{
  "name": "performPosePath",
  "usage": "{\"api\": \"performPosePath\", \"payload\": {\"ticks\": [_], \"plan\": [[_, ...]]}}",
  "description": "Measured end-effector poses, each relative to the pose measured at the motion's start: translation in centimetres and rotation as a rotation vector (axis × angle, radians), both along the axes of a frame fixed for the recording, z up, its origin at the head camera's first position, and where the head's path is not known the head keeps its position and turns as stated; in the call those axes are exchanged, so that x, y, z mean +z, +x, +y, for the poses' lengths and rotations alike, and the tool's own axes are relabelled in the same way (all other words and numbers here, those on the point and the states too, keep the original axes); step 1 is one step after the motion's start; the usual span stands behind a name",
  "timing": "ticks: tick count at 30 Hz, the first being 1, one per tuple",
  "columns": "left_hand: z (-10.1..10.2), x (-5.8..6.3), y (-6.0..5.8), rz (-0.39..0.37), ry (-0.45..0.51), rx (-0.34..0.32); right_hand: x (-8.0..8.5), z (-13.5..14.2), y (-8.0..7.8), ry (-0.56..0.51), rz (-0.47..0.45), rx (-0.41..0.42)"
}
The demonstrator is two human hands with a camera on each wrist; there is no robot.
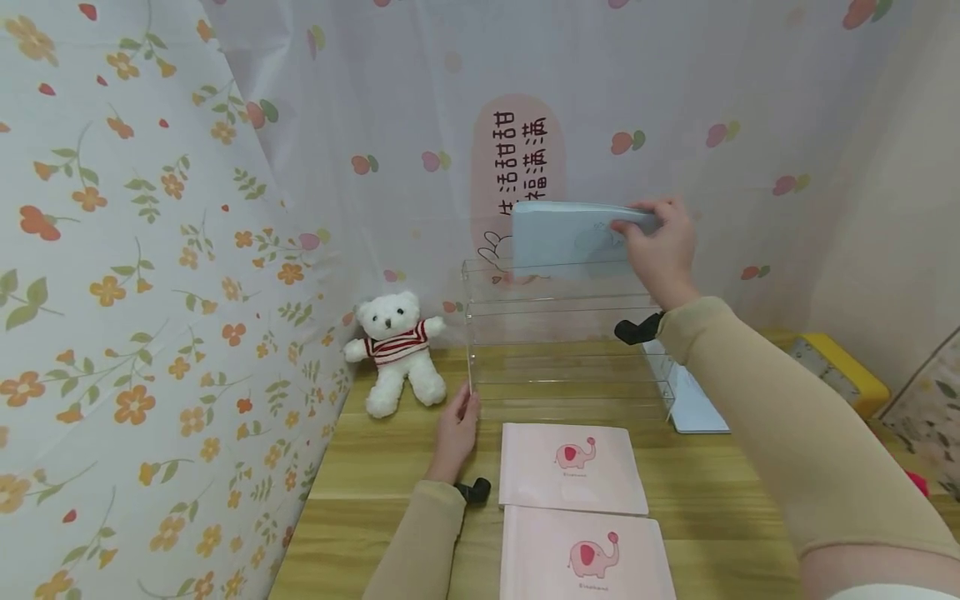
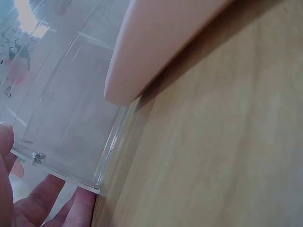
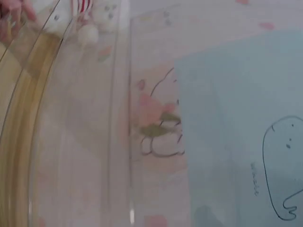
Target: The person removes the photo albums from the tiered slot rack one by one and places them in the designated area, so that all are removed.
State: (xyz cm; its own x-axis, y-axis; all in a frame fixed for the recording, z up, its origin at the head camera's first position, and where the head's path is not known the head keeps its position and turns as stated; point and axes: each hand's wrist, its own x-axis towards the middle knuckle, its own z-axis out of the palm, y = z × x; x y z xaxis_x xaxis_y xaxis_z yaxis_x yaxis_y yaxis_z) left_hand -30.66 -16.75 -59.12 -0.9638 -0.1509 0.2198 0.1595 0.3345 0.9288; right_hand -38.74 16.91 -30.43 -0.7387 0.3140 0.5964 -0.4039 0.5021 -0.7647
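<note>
A light-blue booklet [image 1: 562, 237] is pinched at its right end by my right hand [image 1: 663, 246], held upright at the upper tier of a clear acrylic rack [image 1: 570, 390]. In the right wrist view, the blue cover [image 3: 227, 118] bears a line drawing of a whale, and the hand itself is out of sight. My left hand [image 1: 454, 429] holds the rack's lower left side. Its fingers [image 2: 40, 196] lie along the outside of the clear side panel [image 2: 71, 177], with the thumb near the edge. Two pink elephant booklets lie in front of the rack, the farther one [image 1: 600, 492] and the nearer one [image 1: 547, 567].
Left of the rack sits a white teddy bear [image 1: 401, 354] in a striped sweater. A pale flat booklet [image 1: 697, 408] lies by the rack's right end. Farther right stands a yellow clock-like object [image 1: 862, 375]. Patterned cloth [image 1: 390, 100] hangs behind the wooden table [image 1: 375, 483].
</note>
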Motion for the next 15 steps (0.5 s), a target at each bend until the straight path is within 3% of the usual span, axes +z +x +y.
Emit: {"api": "performPosePath", "payload": {"ticks": [4, 7, 15], "plan": [[-0.2, -1.1, -0.4, 0.068, -0.010, 0.006, 0.9, 0.1, 1.2, -0.045, 0.094, -0.020], [-0.3, -1.2, -0.2, 0.088, 0.001, -0.006, 1.7, 0.3, 2.3, -0.067, 0.147, -0.021], [0.0, -0.2, 0.1, 0.030, 0.009, -0.004, 2.2, 1.8, 5.2, -0.078, 0.185, -0.035]]}}
